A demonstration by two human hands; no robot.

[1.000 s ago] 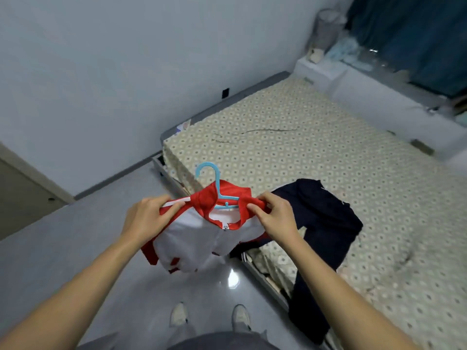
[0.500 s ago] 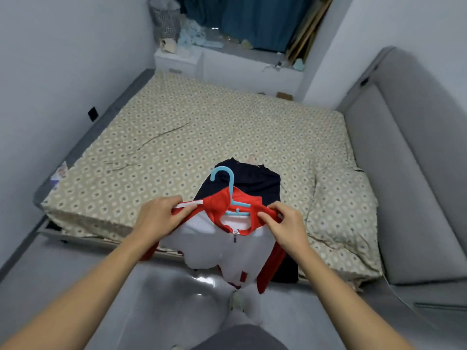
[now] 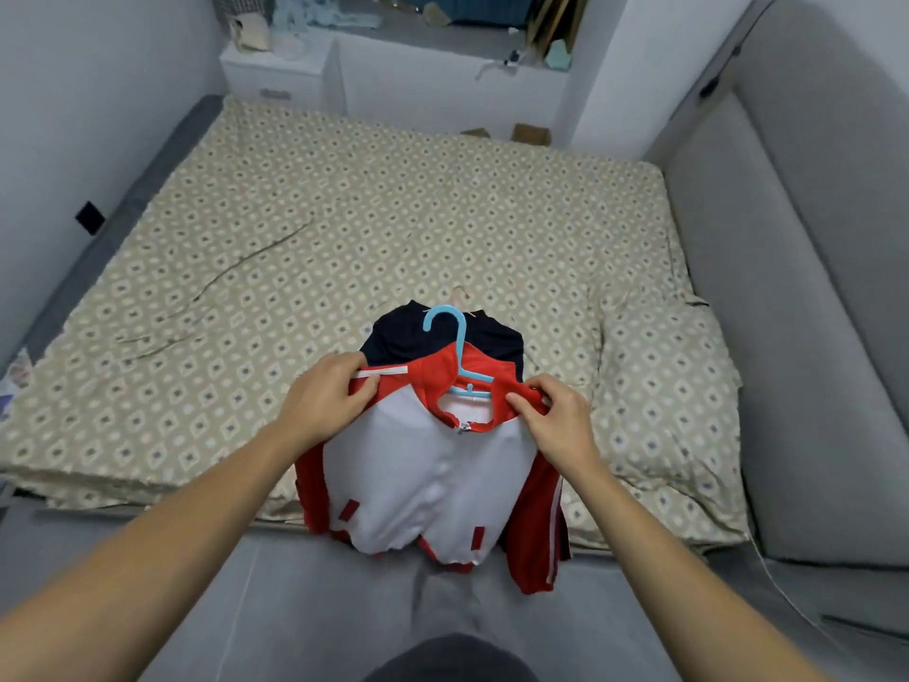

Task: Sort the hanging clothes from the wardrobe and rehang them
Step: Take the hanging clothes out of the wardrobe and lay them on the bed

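Note:
A red and white zip jacket [image 3: 433,479] hangs on a light blue plastic hanger [image 3: 460,354] in front of me, over the near edge of the bed. My left hand [image 3: 322,401] grips its left shoulder, thumb on a white stripe. My right hand [image 3: 553,418] pinches the red fabric of its right shoulder. Behind the jacket a dark navy garment [image 3: 418,337] lies on the bed, mostly hidden; a pale hanger hook pokes out above it.
The bed [image 3: 344,228] with a beige patterned cover fills the middle. A grey padded headboard [image 3: 797,287] runs along the right. White cabinets [image 3: 393,76] with clutter stand at the far end. Grey floor [image 3: 295,607] lies under me.
I have turned right to face the bed squarely. The jacket stays held by both shoulders and now hangs over the bed's edge in front of the navy garment.

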